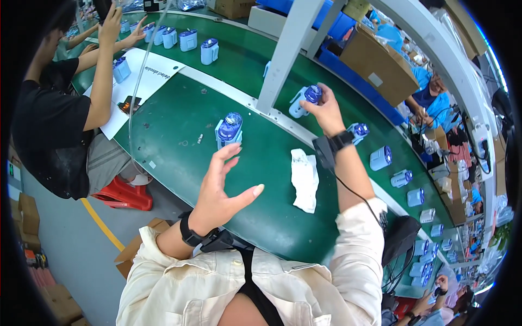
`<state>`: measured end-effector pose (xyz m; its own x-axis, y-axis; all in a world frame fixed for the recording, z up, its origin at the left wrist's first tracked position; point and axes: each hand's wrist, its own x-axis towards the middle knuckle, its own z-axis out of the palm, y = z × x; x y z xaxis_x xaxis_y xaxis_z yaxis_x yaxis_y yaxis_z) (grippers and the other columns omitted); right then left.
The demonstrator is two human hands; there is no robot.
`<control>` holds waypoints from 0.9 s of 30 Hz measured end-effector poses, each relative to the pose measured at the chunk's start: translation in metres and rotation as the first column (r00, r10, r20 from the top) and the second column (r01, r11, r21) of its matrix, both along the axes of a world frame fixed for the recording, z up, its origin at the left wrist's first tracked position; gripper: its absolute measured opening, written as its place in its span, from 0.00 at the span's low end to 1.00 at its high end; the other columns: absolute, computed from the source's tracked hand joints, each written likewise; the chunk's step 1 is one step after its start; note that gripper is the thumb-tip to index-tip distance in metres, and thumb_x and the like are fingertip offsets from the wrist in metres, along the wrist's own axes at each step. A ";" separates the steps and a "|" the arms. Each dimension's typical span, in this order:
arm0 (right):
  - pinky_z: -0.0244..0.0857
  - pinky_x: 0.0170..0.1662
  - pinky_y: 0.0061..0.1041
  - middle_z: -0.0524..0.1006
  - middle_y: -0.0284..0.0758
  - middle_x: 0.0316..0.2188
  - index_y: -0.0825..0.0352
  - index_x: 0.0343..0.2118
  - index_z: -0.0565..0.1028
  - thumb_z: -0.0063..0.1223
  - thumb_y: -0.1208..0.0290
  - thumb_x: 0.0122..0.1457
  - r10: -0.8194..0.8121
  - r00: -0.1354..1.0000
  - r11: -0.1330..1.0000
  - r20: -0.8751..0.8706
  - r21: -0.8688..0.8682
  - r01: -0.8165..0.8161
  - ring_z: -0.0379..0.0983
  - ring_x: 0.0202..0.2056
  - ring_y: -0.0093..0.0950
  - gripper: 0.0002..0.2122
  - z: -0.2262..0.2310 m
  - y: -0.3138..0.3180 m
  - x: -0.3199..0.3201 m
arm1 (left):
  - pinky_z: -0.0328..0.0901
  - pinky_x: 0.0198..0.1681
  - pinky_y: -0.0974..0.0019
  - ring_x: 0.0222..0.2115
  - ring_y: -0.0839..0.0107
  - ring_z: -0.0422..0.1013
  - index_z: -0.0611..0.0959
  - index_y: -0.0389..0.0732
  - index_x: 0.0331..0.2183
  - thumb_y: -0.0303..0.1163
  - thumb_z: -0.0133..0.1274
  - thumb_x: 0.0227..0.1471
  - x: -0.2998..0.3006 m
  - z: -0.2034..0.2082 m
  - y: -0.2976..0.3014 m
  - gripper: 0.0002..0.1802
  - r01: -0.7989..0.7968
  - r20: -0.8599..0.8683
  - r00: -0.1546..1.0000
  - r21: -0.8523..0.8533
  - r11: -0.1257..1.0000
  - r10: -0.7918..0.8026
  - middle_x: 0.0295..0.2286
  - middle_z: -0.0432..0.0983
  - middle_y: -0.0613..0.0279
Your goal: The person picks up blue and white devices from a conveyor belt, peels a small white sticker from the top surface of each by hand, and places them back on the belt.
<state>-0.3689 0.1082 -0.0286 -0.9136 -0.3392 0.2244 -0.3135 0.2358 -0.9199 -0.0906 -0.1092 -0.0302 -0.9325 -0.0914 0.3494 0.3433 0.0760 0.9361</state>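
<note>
left fingers (222, 155) spread near glossy domed device (230, 128); right fingers (327, 94) gripping rounded plastic device (312, 94)

Green bench (266, 225) | light-blue device (230, 129), darker top | crumpled white cloth (304, 182) | white poster (142, 69)

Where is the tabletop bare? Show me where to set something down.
Bare green tabletop lies between the left hand and the white cloth. It's crowded past the white rail at right, where blue containers line up.
</note>
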 end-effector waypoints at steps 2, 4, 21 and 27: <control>0.62 0.56 0.30 0.69 0.41 0.52 0.70 0.61 0.53 0.69 0.74 0.43 0.266 0.964 0.962 -0.012 -0.051 -0.267 0.68 0.52 0.30 0.43 0.040 -0.001 0.072 | 0.51 0.61 0.54 0.59 0.60 0.55 0.57 0.34 0.59 0.31 0.68 0.38 -0.007 0.005 0.007 0.51 0.027 -0.010 1.000 -0.033 0.999 -0.028 0.56 0.57 0.50; 0.60 0.58 0.32 0.68 0.42 0.52 0.69 0.61 0.53 0.70 0.72 0.42 0.455 0.890 0.890 -0.025 0.000 -0.455 0.67 0.54 0.31 0.44 0.065 -0.002 0.137 | 0.56 0.59 0.56 0.58 0.57 0.58 0.57 0.34 0.59 0.36 0.71 0.36 -0.011 0.009 0.022 0.54 0.057 -0.048 0.997 -0.100 0.993 -0.062 0.54 0.61 0.48; 0.61 0.29 0.29 0.74 0.36 0.29 0.68 0.30 0.78 0.71 0.71 0.35 0.137 0.678 0.955 -0.722 0.278 0.103 0.68 0.26 0.34 0.17 0.073 0.060 0.310 | 0.61 0.45 0.53 0.43 0.48 0.66 0.65 0.33 0.55 0.32 0.69 0.31 0.020 -0.010 0.084 0.48 -0.103 -0.487 0.862 -0.438 0.893 -0.139 0.43 0.68 0.49; 0.61 0.29 0.26 0.76 0.36 0.26 0.71 0.30 0.78 0.66 0.78 0.43 0.133 0.897 0.988 -0.422 0.127 -0.087 0.69 0.27 0.30 0.10 0.077 0.069 0.306 | 0.63 0.46 0.56 0.43 0.51 0.67 0.66 0.35 0.55 0.32 0.71 0.31 0.029 -0.005 0.087 0.48 0.169 -0.357 0.885 -0.352 0.920 -0.299 0.44 0.69 0.49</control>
